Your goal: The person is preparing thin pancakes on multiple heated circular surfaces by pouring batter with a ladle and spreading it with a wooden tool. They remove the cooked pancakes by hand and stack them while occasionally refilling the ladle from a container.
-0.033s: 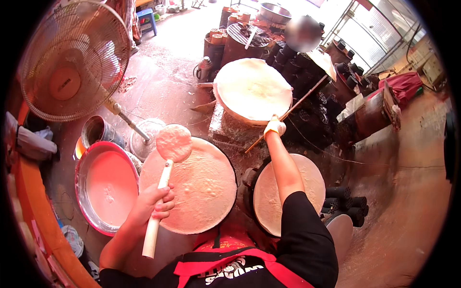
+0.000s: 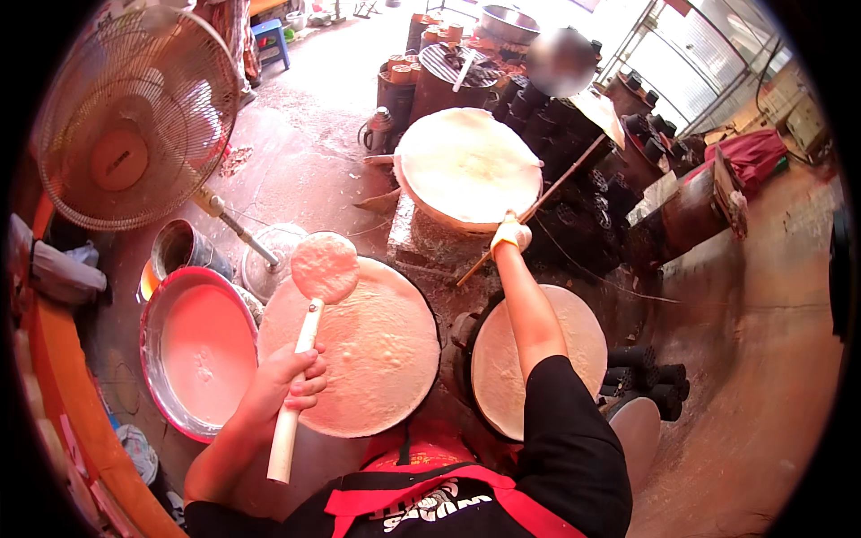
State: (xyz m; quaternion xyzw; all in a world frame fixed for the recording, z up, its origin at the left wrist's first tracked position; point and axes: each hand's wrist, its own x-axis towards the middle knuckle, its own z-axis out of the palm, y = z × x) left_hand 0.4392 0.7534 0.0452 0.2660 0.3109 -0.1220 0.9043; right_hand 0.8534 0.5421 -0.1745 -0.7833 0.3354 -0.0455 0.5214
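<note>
My left hand (image 2: 289, 381) is wrapped round the pale handle of a batter ladle (image 2: 325, 267). Its round, batter-coated head points away from me, over the left edge of a large round griddle (image 2: 381, 350) covered with a thin sheet of batter. To the left stands a red-rimmed basin (image 2: 154, 327) of pale batter. My right hand (image 2: 511, 236), partly in a yellowish glove, reaches forward, fingers closed at the near edge of a round thin flatbread (image 2: 466, 166) lying flat on a raised support. A thin wooden stick (image 2: 563, 186) passes by that hand. Below my right forearm, a second griddle (image 2: 583, 345) also carries batter.
A pedestal fan (image 2: 134, 134) stands at the left, beside a metal bucket (image 2: 184, 247). Black coal briquettes (image 2: 659, 386) lie right of the second griddle, and more are stacked behind the flatbread. A steel flask (image 2: 378, 130) stands at the back. A metal drum (image 2: 677, 224) is at the right.
</note>
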